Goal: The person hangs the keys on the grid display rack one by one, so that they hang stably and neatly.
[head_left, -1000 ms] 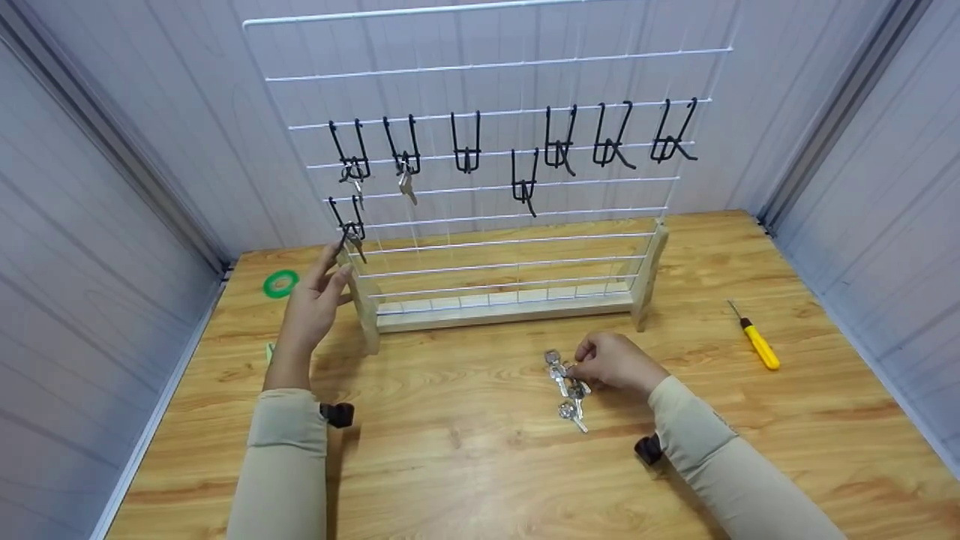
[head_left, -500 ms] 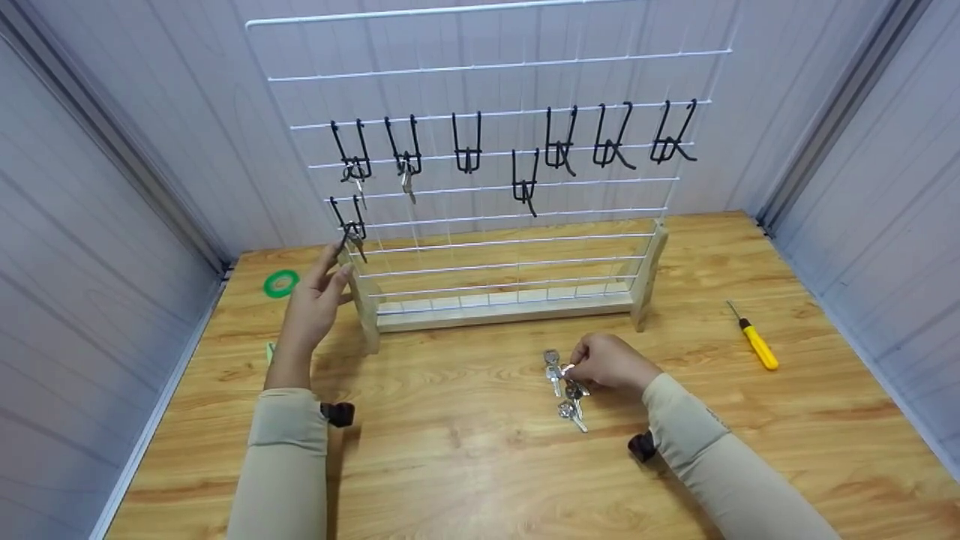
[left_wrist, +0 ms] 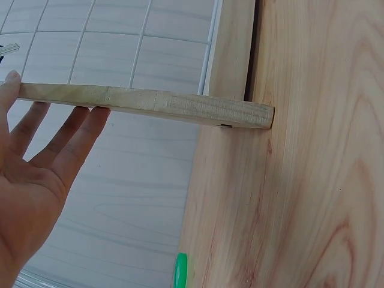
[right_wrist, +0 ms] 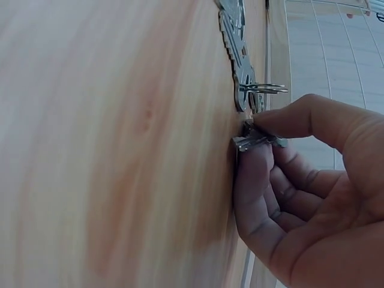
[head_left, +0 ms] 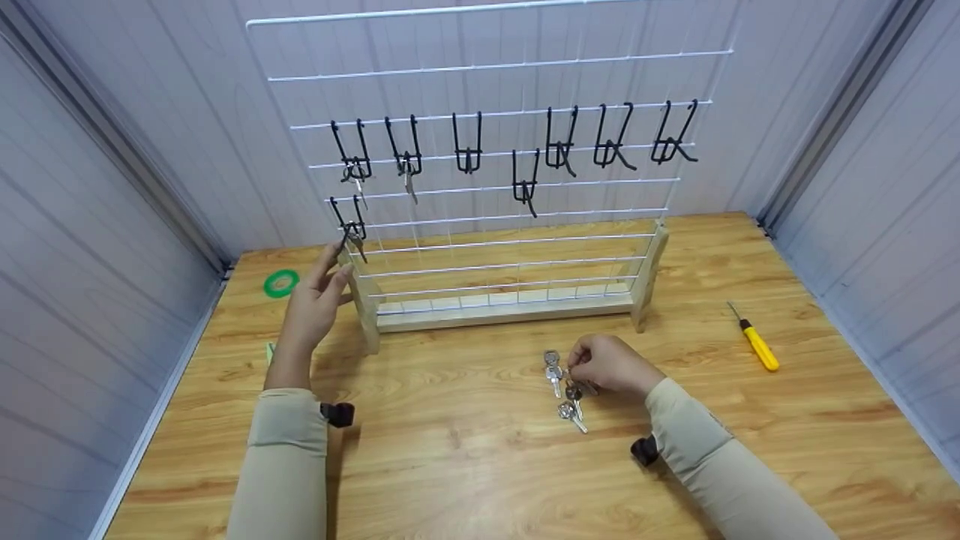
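I find the right hand (head_left: 611,365) pinching a key (right_wrist: 255,139) from the cluster on the worktop (head_left: 465,465), blades running toward me, while the left hand (head_left: 315,300), fingers straight, rests against the rack's wooden post (left_wrist: 150,103).

A bare test booth, it seems. Grey panelled walls (head_left: 112,187) box in one wooden table (head_left: 480,480). A white wire rack (head_left: 495,187) stands on it.

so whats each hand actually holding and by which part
The right hand pinches a key between thumb and fingertips; which part of it cannot be told. The left hand holds nothing: its straight fingers rest against the rack's wooden post.
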`<state>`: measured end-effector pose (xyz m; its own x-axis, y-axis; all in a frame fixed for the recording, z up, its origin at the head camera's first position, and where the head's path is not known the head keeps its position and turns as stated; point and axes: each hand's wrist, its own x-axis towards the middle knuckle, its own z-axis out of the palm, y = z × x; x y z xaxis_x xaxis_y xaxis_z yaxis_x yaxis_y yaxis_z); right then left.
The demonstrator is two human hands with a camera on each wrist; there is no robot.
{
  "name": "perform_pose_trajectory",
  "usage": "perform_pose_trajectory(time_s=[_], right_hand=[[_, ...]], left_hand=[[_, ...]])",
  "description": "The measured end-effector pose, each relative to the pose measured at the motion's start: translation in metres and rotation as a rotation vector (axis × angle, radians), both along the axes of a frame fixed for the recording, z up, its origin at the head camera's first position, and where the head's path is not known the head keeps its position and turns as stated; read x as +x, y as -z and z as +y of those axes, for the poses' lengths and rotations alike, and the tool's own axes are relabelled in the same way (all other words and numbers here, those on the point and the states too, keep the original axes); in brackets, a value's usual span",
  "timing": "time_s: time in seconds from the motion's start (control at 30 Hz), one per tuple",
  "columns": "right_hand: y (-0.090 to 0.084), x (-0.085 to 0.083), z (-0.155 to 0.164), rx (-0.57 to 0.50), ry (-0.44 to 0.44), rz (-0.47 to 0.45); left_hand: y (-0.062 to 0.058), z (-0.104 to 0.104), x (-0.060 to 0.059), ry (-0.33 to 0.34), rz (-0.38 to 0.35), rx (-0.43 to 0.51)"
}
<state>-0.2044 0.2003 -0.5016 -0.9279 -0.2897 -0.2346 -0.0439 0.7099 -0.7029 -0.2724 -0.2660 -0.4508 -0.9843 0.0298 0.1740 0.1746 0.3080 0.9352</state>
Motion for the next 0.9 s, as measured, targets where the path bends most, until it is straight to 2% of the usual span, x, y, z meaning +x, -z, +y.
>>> perform_pose_trajectory(time_s=[0.37, 0.77, 0.9], right_hand=[[-0.001, 0.003, 0.002, -0.056, -0.020, 0.039], [-0.015, 0.008, -0.005, -0.165, 0.034, 0.045], [-0.022, 0.011, -0.011, -0.236, 0.046, 0.053]], left_hand=[[-0.001, 0.000, 0.001, -0.006, -0.024, -0.008], [0.001, -0.001, 0.000, -0.005, 0.021, -0.027], [0.002, -0.001, 0.000, -0.001, 0.022, -0.035]])
